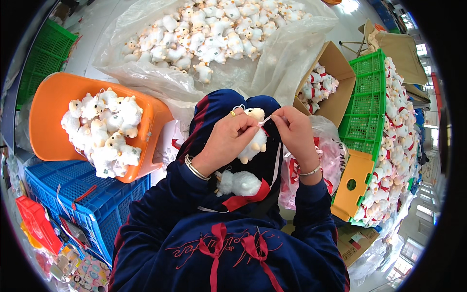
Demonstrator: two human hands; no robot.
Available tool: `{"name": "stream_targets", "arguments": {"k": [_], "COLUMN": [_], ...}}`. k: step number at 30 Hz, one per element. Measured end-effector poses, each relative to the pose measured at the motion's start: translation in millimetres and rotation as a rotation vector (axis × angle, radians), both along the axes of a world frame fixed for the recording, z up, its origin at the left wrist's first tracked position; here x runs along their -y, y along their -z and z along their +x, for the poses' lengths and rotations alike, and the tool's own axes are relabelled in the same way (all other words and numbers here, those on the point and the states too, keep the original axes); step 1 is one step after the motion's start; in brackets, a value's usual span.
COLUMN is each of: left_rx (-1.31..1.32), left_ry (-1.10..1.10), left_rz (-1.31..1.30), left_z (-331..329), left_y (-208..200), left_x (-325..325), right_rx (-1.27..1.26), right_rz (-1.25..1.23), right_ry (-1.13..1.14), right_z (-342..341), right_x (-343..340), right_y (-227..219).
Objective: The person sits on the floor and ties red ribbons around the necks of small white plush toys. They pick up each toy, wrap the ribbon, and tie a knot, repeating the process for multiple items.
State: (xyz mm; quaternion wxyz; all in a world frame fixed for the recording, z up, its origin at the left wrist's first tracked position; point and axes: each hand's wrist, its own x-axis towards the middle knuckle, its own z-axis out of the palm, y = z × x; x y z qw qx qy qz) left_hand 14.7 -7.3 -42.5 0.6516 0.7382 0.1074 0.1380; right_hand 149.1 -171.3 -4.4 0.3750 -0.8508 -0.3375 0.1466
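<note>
Resting in the lap, a second white plush sheep with a red ribbon is lying on the dark blue clothing, just below the hands. Above it, the left hand is closing its grip around a white plush sheep, fingers wrapped over the toy's body while its head is poking up. Beside it, the right hand is pinching a thin white ribbon at the toy's neck, thumb and forefinger clenched on the strand. To the left, an orange tub is holding a heap of plain sheep over a blue crate. Rightward, a green crate and a cardboard box are holding ribboned sheep. Farther off, a clear plastic sheet is carrying a large pile.
</note>
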Motion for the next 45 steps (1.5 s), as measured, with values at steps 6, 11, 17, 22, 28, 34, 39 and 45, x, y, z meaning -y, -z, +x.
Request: {"name": "stream_targets", "arguments": {"k": [6,11,17,22,28,34,39,45], "left_rx": [-0.057,-0.047,-0.074,-0.082,-0.102,-0.097,-0.089,-0.081], "left_ry": [-0.006,0.021,0.045,0.043,0.071,0.069,0.059,0.046], "left_rz": [-0.082,-0.046,-0.080,-0.073,-0.077,-0.104,-0.101,-0.130], "left_z": [-3,-3,-3,-4,-4,-5,-6,-5], "left_y": [2,-1,-2,1,-1,2,-1,0], "left_x": [-2,-5,-5,-6,-8,-8,-9,-7], "right_rx": [0.069,-0.190,-0.609,-0.612,-0.606,-0.684,-0.687,-0.563], "right_rz": [-0.006,0.272,0.076,-0.059,-0.051,-0.025,-0.028,-0.004], "right_ry": [-0.249,-0.120,0.125,0.022,-0.050,-0.042,-0.037,-0.020], "right_z": [-9,0,-5,-6,-5,-7,-4,-7], "right_x": [12,43,10,2,3,2,4,2], "right_y": [-31,-46,-22,-7,-11,-13,-13,-14]}}
